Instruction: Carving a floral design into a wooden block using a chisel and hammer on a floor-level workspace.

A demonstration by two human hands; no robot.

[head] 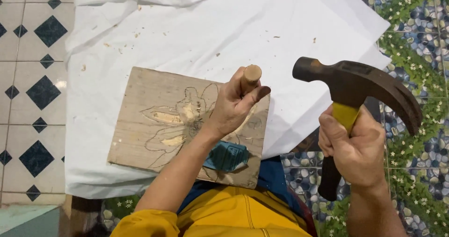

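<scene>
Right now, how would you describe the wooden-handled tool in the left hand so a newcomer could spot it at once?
Start at the white cloth spread over the tiled floor, then find the flat wooden board with a pencilled flower outline lying on it. Above its right edge, the left hand grips a round pale wooden-handled chisel, its butt end pointing up. Unlike the dark claw hammer with a yellow handle in the right hand, it stands on the board.

White cloth (290,36) beyond the board (140,124) lies open (only wood chips).

Your hammer (369,85) has a dark, dull metal head with rusty patches. The board (154,124) is pale, rough wood; the chisel handle (251,75) smooth wood. Matt white cloth (210,31) lies underneath, glossy tiles (28,78) on your left.
</scene>
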